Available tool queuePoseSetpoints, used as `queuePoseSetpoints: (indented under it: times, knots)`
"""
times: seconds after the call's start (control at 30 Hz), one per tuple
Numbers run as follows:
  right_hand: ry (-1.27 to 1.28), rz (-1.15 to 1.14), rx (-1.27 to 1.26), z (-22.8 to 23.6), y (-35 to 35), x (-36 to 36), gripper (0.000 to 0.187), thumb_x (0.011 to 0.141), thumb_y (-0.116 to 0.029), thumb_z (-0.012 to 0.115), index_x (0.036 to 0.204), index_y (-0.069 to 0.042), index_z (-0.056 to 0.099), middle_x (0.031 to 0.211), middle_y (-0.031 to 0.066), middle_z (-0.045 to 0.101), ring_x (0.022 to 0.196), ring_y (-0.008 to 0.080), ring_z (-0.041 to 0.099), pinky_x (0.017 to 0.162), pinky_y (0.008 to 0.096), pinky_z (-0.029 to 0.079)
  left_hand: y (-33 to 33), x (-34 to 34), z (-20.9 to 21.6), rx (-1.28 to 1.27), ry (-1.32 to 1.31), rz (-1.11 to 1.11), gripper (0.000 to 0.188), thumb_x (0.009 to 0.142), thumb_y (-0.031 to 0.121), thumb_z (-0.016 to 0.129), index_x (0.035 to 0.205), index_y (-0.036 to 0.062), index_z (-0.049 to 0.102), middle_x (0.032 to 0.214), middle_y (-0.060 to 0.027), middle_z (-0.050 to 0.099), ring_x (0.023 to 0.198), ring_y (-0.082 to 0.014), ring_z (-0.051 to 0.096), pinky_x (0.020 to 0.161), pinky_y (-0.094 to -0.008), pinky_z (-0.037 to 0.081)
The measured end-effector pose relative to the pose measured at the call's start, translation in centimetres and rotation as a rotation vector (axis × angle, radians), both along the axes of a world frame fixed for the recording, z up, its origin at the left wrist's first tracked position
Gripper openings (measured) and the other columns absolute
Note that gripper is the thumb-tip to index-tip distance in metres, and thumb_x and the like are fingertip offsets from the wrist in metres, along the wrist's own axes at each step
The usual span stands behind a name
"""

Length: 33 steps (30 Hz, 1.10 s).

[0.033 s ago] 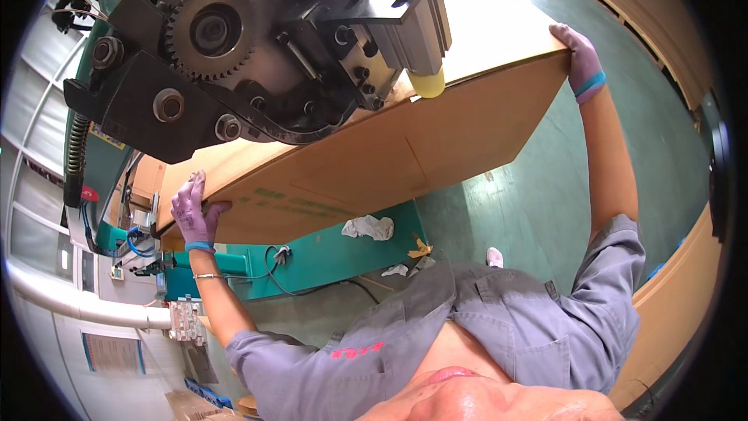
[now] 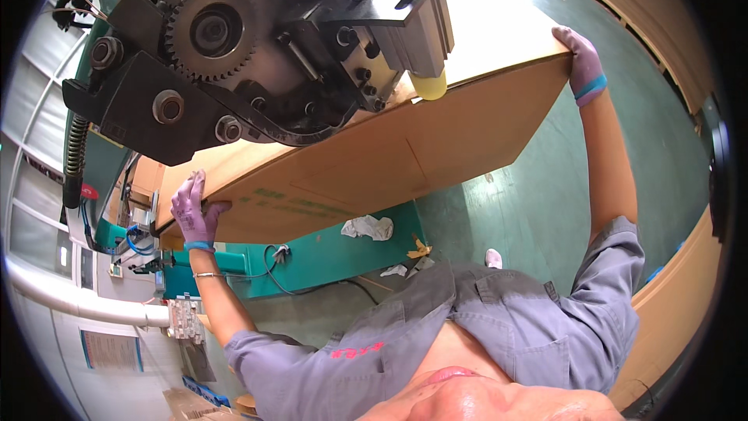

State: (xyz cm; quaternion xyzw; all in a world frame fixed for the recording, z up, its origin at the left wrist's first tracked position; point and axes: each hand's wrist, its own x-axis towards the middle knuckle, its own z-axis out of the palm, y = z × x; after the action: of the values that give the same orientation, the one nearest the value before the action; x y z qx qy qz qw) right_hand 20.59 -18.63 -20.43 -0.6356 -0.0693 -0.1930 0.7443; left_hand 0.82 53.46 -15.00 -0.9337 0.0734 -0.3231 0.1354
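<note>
A large brown cardboard box [image 2: 374, 168], with green print on its near side, lies folded flat or nearly so beneath a dark metal machine head. At its left end, my left hand [image 2: 196, 210] in a light purple glove grips the edge, fingers on top and thumb against the near side. The far right corner is held by my right hand [image 2: 586, 66], gloved the same way, fingers curled over the edge. Gears [image 2: 212, 31] show on the machine head. A block with a yellow rounded tip [image 2: 428, 86] hangs close over the box's near edge.
Below the box runs a green machine base [image 2: 319, 261] with a white crumpled cloth [image 2: 368, 228] and a black cable [image 2: 273, 269]. Scraps [image 2: 419, 249] lie near my feet. Cardboard sheets [image 2: 678, 281] stand at the right, and a pale pipe [image 2: 93, 304] crosses the left.
</note>
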Motion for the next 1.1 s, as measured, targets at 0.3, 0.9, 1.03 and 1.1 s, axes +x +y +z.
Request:
queuePoseSetpoints:
  times: [0.3, 0.9, 1.03, 1.1]
  knots:
    - [-1.01, -0.809, -1.146, 2.8, 11.2, -7.4, 0.037, 0.092, -0.023, 0.056, 0.126, -0.01, 0.06, 0.114, 0.0048, 0.064, 0.106, 0.0273, 0.058, 0.096, 0.0423, 0.047, 1.5, -0.9, -1.3, -0.125, 0.016, -0.11, 0.075, 0.065, 0.016, 0.075, 0.136, 0.0068, 0.052, 0.14, -0.0134, 0.054, 0.13, -0.0328, 0.049, 0.11, -0.0436, 0.036]
    - [-0.96, -0.702, -1.087, 0.3, 14.4, -3.6, 0.021, 0.087, -0.034, 0.063, 0.103, -0.024, 0.071, 0.107, -0.0054, 0.067, 0.102, 0.0175, 0.059, 0.092, 0.0385, 0.046, 0.1, 0.7, 0.2, -0.179, 0.048, -0.081, 0.075, 0.062, 0.009, 0.078, 0.134, 0.0052, 0.056, 0.137, -0.0131, 0.056, 0.124, -0.0327, 0.05, 0.106, -0.0418, 0.04]
    - [-0.961, -0.724, -1.018, 0.3, 14.9, -3.6, 0.019, 0.085, -0.031, 0.063, 0.1, -0.022, 0.071, 0.103, -0.0055, 0.067, 0.102, 0.0178, 0.059, 0.092, 0.04, 0.046, 0.6, 0.6, -0.2, -0.184, 0.025, -0.122, 0.076, 0.062, 0.009, 0.078, 0.134, 0.0054, 0.055, 0.137, -0.0139, 0.055, 0.124, -0.033, 0.05, 0.107, -0.0417, 0.038]
    - [-0.993, -0.754, -0.998, 0.3, 15.0, -3.5, 0.018, 0.085, -0.031, 0.063, 0.098, -0.021, 0.071, 0.101, -0.0051, 0.068, 0.102, 0.0177, 0.059, 0.091, 0.0401, 0.047, 1.1, 0.4, -0.4, -0.157, 0.005, -0.12, 0.077, 0.061, 0.009, 0.078, 0.134, 0.0051, 0.055, 0.136, -0.0147, 0.055, 0.124, -0.0333, 0.05, 0.107, -0.0416, 0.038]
